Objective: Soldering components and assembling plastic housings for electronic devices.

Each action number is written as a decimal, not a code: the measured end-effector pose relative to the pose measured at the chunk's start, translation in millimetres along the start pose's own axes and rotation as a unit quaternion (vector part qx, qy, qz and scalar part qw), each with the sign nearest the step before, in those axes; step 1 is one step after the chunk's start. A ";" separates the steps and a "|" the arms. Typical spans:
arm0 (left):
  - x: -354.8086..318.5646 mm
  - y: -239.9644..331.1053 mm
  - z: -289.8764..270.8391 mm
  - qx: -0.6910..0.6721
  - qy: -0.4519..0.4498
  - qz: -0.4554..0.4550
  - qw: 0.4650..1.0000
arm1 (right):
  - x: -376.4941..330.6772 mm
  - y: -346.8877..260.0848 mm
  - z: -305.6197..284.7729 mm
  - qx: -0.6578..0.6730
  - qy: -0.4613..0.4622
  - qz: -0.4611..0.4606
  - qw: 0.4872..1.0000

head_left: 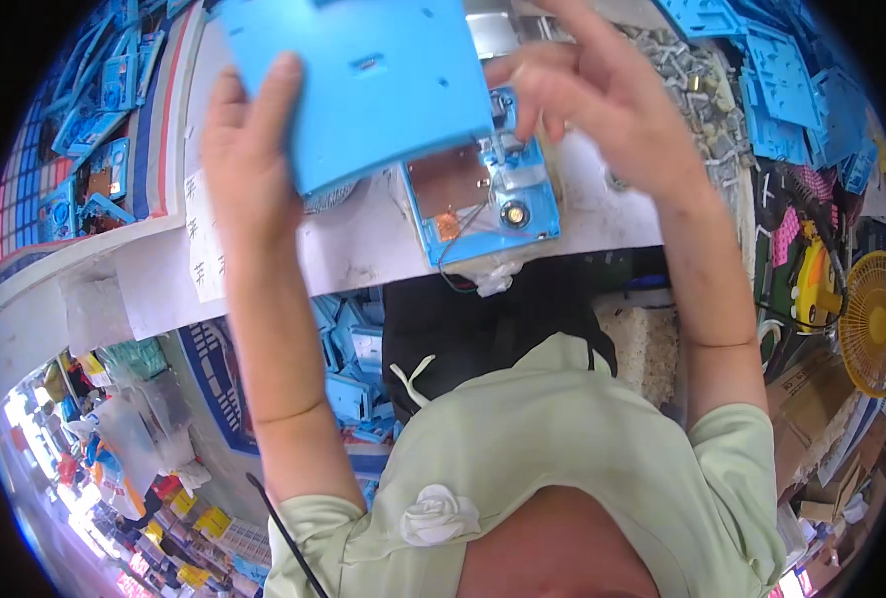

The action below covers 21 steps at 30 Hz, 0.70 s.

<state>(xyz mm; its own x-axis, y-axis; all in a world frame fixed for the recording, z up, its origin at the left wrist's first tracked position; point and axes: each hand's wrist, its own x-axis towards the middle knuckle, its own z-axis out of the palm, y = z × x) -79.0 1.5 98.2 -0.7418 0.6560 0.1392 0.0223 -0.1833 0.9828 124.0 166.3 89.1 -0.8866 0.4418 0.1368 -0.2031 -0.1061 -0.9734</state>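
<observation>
My left hand (254, 149) is closed on the left edge of a flat blue plastic panel (373, 90), thumb on top. The panel is raised and tilted over the table. Beneath its lower right corner lies an open blue plastic casing (543, 234), with a brown board, a round metal part (514, 213), a copper-coloured piece (448, 225) and thin wires inside. My right hand (592, 100) hovers over the casing's upper right end, next to the panel's right edge. Its fingers are apart and slightly blurred, and I see nothing held in them. The panel hides part of the casing.
Small metal parts (662, 75) are heaped right of my right hand. Blue plastic panels (782, 90) are stacked beyond them. More blue casings (94, 120) fill a bin at the left. A yellow round fan grille (870, 324) stands at the far right.
</observation>
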 end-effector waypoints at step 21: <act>-74.9 -42.0 29.1 0.395 -0.134 0.050 0.907 | -95.3 59.2 0.6 -0.329 0.144 0.003 0.933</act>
<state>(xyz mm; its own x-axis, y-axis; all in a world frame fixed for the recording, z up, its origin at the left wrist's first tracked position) -4.9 -18.6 50.1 -0.5227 0.8387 0.1530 0.6328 0.2615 0.7288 196.3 117.4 18.6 -0.7187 0.6748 0.1675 0.1855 0.4183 -0.8891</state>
